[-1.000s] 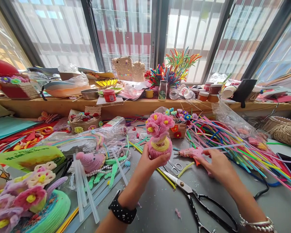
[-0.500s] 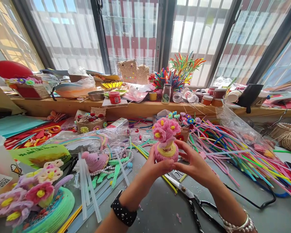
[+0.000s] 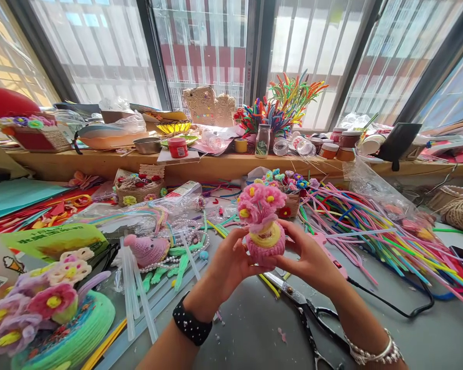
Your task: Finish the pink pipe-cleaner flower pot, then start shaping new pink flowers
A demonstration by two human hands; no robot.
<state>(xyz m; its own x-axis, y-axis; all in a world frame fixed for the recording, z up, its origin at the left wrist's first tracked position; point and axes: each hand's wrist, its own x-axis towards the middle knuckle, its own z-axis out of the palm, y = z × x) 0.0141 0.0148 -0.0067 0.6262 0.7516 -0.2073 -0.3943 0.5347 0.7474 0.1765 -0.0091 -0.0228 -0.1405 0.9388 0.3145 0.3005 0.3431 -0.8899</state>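
Between my two hands is a small pink flowerpot (image 3: 268, 246) with a yellow rim, holding pink fuzzy flowers (image 3: 261, 203) with yellow centers. My left hand (image 3: 231, 264) grips it from the left and below. On the other side, my right hand (image 3: 299, 252) has its fingers and thumb round the pot's right side. The pot is tilted slightly to the left above the table. Just below my right hand lie large black-handled scissors (image 3: 301, 303), their blades partly hidden. A pink glue gun (image 3: 330, 254) with a black cord rests behind that hand.
Clear glue sticks (image 3: 139, 293), a pink knitted piece (image 3: 148, 250) and a green base with fuzzy flowers (image 3: 81, 329) lie to the left. Many colored pipe cleaners (image 3: 362, 231) spread over the right. Jars, bowls and a glass bottle (image 3: 263, 141) stand along the wooden ledge (image 3: 212, 167).
The flowerpot has turned and tilted slightly left in my hands, and my left fingers have shifted on it. The whole view has moved a little, and more of the glue gun shows.
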